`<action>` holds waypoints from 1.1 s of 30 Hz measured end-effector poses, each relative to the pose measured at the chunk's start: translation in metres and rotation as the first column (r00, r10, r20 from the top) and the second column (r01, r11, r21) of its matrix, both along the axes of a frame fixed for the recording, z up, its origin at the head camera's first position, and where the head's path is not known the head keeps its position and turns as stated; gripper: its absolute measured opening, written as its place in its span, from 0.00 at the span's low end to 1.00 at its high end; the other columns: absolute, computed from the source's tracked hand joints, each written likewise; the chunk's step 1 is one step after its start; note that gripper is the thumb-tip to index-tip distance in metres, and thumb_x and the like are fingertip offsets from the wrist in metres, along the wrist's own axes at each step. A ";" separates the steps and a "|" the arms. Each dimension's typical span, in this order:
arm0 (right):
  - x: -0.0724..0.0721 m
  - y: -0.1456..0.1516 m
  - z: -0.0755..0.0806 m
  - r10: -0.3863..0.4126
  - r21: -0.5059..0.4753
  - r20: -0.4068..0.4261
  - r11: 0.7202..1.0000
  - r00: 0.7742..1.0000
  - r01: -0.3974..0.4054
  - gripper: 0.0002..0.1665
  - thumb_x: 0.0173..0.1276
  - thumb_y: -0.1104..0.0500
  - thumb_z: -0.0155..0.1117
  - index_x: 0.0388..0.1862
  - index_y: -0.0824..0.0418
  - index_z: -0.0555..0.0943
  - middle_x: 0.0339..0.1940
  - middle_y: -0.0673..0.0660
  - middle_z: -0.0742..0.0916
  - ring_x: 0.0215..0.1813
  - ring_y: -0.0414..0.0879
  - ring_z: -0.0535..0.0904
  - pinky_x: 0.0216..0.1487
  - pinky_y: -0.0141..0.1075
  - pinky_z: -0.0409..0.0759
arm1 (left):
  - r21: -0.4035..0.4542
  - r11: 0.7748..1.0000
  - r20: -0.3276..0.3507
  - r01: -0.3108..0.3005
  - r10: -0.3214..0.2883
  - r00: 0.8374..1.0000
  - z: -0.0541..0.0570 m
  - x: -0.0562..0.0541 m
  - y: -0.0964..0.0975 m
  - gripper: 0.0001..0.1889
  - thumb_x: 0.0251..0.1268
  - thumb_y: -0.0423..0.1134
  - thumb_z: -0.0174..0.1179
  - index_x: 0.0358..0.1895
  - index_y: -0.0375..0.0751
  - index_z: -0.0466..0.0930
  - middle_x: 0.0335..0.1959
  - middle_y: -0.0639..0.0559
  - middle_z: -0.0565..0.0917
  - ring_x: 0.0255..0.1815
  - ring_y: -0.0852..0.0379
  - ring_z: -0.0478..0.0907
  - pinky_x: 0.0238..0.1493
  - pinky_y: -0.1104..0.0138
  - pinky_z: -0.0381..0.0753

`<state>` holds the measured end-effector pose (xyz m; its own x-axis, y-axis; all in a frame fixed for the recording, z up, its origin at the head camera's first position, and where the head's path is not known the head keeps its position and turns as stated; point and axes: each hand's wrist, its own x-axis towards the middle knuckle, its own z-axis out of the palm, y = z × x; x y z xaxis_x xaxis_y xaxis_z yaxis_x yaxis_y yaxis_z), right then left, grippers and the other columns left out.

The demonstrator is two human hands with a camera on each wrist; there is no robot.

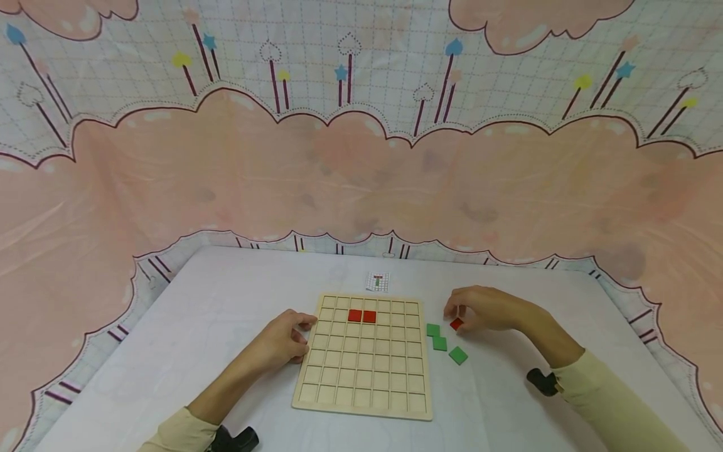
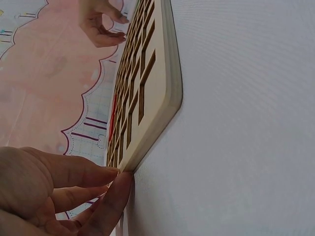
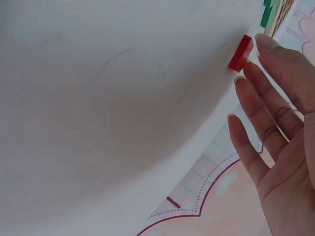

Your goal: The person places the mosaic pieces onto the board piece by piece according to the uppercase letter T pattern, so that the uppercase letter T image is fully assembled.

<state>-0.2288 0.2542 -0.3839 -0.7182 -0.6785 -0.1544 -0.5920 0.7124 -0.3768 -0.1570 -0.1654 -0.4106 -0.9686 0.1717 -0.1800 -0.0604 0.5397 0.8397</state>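
Note:
A pale wooden grid board point(image 1: 364, 358) lies flat, with two red square tiles point(image 1: 362, 316) side by side in an upper row. My left hand point(image 1: 285, 337) is at its left edge, fingertips against the rim; in the left wrist view thumb and finger come together right at the board's corner. To the right of the board, my right hand point(image 1: 482, 309) is over a loose red tile point(image 3: 241, 53). Its thumb and fingertips are right at this tile in the right wrist view, the other fingers loosely extended. Several green tiles point(image 1: 458, 355) lie between board and right hand.
A small printed card point(image 1: 377, 282) with a coloured grid pattern lies beyond the board's far edge. White cloth covers the table point(image 1: 226, 295). Behind rises a patterned pink and white backdrop point(image 1: 361, 176). Black wrist cameras point(image 1: 543, 382) sit at both cuffs.

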 end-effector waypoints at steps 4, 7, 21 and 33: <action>0.003 0.003 0.000 -0.032 0.018 0.012 0.999 0.999 0.032 0.14 0.62 0.59 0.75 0.45 0.48 0.87 0.41 0.41 0.84 0.46 0.41 0.80 0.49 0.37 0.83 | -0.009 1.000 -0.007 0.011 -0.011 1.000 0.000 0.000 0.000 0.30 0.52 0.16 0.61 0.64 0.26 0.76 0.51 0.42 0.76 0.34 0.53 0.74 0.25 0.66 0.81; 0.005 0.006 0.000 -0.044 0.028 0.018 0.999 0.999 0.044 0.15 0.62 0.62 0.73 0.45 0.47 0.86 0.41 0.41 0.84 0.46 0.41 0.80 0.50 0.37 0.83 | -0.003 1.000 -0.004 0.009 -0.009 1.000 0.002 0.001 0.001 0.30 0.52 0.16 0.61 0.64 0.26 0.76 0.51 0.42 0.76 0.34 0.53 0.74 0.25 0.66 0.80; 0.007 0.012 -0.003 -0.037 0.021 -0.018 0.999 0.999 0.037 0.17 0.63 0.67 0.69 0.46 0.48 0.86 0.42 0.40 0.83 0.47 0.41 0.80 0.49 0.37 0.84 | 0.011 1.000 -0.012 0.021 -0.021 1.000 0.004 0.003 0.000 0.30 0.52 0.15 0.60 0.64 0.25 0.75 0.51 0.41 0.75 0.36 0.53 0.73 0.25 0.66 0.80; 0.005 0.012 -0.004 -0.005 0.032 -0.061 0.999 0.998 0.007 0.16 0.63 0.65 0.71 0.48 0.48 0.86 0.40 0.40 0.82 0.43 0.38 0.80 0.46 0.36 0.83 | -0.008 1.000 -0.006 0.010 -0.010 1.000 0.005 0.002 0.001 0.31 0.52 0.15 0.60 0.65 0.26 0.75 0.51 0.41 0.75 0.37 0.53 0.74 0.26 0.66 0.81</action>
